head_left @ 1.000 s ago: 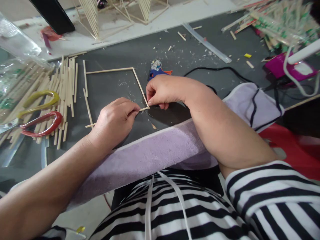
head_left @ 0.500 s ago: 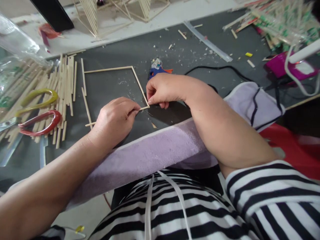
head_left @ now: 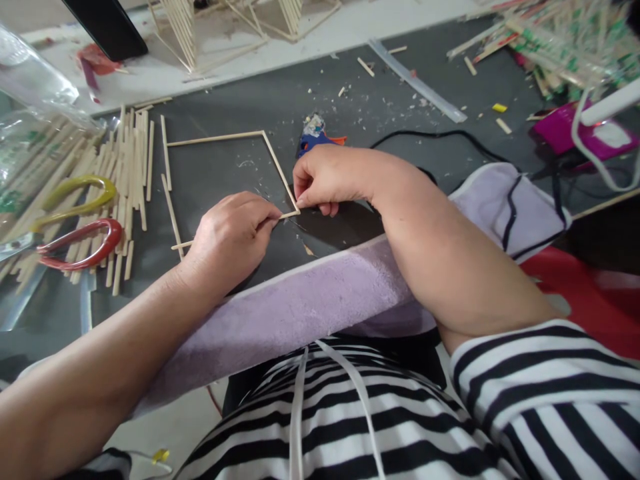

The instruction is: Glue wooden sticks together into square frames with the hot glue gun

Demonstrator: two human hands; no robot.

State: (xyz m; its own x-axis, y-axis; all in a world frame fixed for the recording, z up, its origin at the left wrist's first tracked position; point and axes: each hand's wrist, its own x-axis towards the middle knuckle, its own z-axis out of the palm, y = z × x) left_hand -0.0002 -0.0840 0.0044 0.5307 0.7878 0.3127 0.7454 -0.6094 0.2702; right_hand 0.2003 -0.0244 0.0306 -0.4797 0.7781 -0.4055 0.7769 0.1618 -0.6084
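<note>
Thin wooden sticks lie on the grey tabletop in an open square outline. My left hand (head_left: 233,233) pinches the near wooden stick (head_left: 289,216), whose left end pokes out beyond the wrist. At the near right corner, the fingertips of my right hand (head_left: 325,179) are closed on the end of the right-hand stick (head_left: 276,160), where it meets the near one. A far stick (head_left: 215,139) joins that right-hand stick at the back corner. On the left side are two shorter sticks, one farther back (head_left: 167,153) and one nearer (head_left: 173,208). Just behind my right hand sits a blue and orange glue gun (head_left: 320,137), partly hidden.
Loose sticks (head_left: 127,173) and scissors with yellow and red handles (head_left: 80,247) lie at left. A translucent glue stick (head_left: 417,81) rests farther back. Wrapped sticks (head_left: 565,47) are heaped back right. A lilac cloth (head_left: 310,287) covers the near edge.
Both hands keep their grip on the sticks at the near right corner. The view has shifted very slightly; nothing else visibly moves.
</note>
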